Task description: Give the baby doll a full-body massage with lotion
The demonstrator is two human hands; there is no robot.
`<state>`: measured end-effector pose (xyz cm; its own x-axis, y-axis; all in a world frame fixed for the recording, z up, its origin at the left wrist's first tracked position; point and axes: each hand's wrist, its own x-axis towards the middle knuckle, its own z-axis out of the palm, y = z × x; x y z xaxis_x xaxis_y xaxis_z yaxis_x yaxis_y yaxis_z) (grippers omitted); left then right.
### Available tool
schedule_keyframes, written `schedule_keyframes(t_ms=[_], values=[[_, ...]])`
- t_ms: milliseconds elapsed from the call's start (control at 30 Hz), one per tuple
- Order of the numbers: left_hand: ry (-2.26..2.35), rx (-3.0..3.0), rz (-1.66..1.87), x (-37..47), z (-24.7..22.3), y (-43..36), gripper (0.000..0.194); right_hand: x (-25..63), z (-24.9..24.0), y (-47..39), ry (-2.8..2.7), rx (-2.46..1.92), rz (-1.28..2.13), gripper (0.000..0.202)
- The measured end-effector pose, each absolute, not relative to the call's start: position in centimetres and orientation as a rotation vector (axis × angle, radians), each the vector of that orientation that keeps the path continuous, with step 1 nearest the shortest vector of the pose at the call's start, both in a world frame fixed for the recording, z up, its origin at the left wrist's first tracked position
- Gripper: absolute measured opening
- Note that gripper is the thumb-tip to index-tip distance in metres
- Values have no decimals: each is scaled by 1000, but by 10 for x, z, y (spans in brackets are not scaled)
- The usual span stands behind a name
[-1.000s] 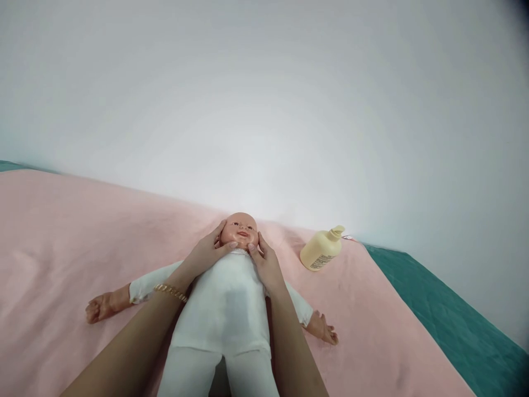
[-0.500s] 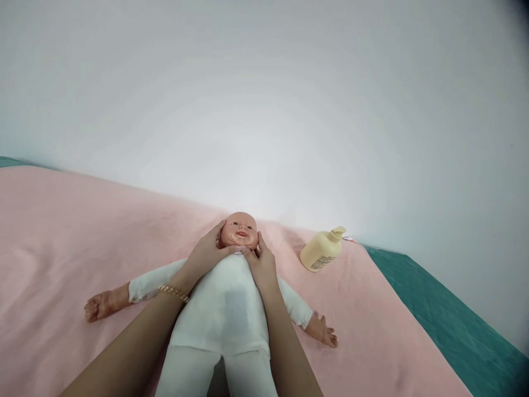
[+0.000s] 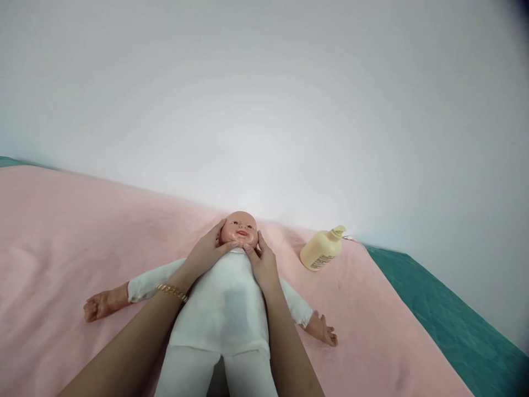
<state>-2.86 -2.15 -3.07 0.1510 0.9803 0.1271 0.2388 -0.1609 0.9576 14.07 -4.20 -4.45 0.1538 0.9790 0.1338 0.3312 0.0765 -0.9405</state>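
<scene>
A baby doll (image 3: 225, 298) with a white cloth body lies on its back, its arms spread to both sides and its head at the far end. My left hand (image 3: 209, 251), below a gold bracelet (image 3: 171, 292) on the wrist, cups one side of the doll's head (image 3: 240, 226). Around the other side curves my right hand (image 3: 262, 262). Both thumbs rest on the chin, a little apart, while the other fingers lie along the cheeks and ears. Some fingertips are hidden behind the head.
Right of the doll's head stands a pale yellow pump bottle (image 3: 318, 251), tilted in view. Pink cloth (image 3: 61, 231) lies under everything, over a green surface (image 3: 438, 303) that shows at the right. A plain white wall (image 3: 264, 110) rises behind.
My thumbs have moved apart from the middle of the doll's chin, outward along the jaw. The rest of both hands, the doll and the bottle stay nearly in place.
</scene>
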Motion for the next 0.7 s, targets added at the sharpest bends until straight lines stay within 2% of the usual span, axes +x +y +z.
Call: schedule_keyframes(t_ms=[133,400,700], values=[[1180,1609,1084,-30,-29,-21,72,143,-41,-42,-1371,-1444,845,83],[1076,1646,1034,-36,-36,-13,77,146,-35,-46,-1433,-1413,885,85],[1108,1703,1045,-36,-36,-16,74,154,-48,-40,-1421,-1335,923,79]])
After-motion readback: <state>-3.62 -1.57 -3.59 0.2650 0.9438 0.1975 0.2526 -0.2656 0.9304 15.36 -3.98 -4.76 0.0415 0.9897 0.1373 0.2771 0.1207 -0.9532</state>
